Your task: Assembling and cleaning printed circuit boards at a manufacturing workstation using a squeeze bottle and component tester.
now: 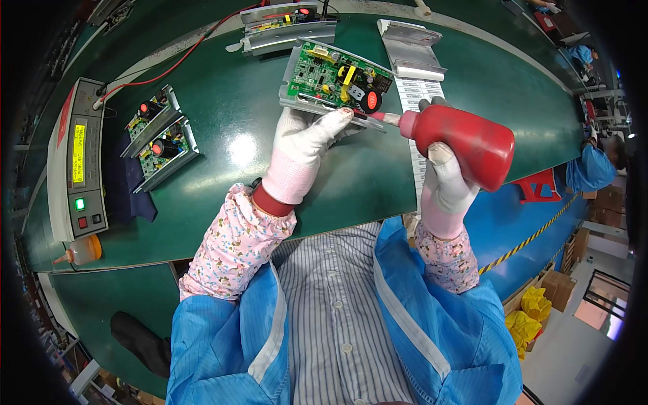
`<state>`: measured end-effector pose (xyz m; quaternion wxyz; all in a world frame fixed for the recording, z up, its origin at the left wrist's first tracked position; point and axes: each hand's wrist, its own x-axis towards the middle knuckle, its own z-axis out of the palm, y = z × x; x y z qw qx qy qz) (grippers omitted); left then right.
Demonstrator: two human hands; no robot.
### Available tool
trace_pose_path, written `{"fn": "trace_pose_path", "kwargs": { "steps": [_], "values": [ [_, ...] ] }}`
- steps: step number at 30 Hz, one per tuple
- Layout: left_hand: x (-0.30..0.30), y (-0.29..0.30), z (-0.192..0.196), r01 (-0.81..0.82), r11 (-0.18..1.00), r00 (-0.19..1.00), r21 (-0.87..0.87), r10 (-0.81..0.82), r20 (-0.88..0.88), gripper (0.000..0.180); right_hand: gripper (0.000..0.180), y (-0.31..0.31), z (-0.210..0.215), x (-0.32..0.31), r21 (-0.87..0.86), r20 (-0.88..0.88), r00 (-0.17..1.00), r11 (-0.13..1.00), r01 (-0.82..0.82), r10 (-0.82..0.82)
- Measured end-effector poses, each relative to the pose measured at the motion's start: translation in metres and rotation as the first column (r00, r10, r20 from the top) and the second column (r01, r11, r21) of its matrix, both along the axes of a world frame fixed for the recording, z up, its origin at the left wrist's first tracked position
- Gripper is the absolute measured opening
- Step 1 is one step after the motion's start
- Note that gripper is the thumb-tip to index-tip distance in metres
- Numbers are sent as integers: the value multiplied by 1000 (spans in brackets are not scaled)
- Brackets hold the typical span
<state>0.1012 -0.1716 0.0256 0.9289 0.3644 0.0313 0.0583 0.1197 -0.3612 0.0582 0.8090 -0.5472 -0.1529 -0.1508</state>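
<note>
Gripping soft red squeeze bottle (466, 143), gloved right hand (445, 185).

Glossy red plastic bottle (466, 145); matt green belt (223, 94); white cloth gloves (304, 145).

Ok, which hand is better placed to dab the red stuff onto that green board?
Probably the right hand: it grips the red squeeze bottle, nozzle tip already at the circuit board edge. The left hand is steadying the board.
</note>
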Motion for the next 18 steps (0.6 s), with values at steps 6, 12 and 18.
{"fn": "trace_pose_path", "kwargs": {
  "steps": [6,12,18],
  "values": [
    [1,3,-3,23,1000,999,7,-23,-26,36,44,7,-1,1,-201,97,993,976,88,-69],
    [1,1,-1,1,996,1000,-91,-4,-26,43,44,0,5,0,-172,74,996,984,53,-41],
    [2,2,-3,6,991,1000,-131,-7,-7,39,45,0,-1,-1,31,-46,999,1000,0,1]
  ]
}}
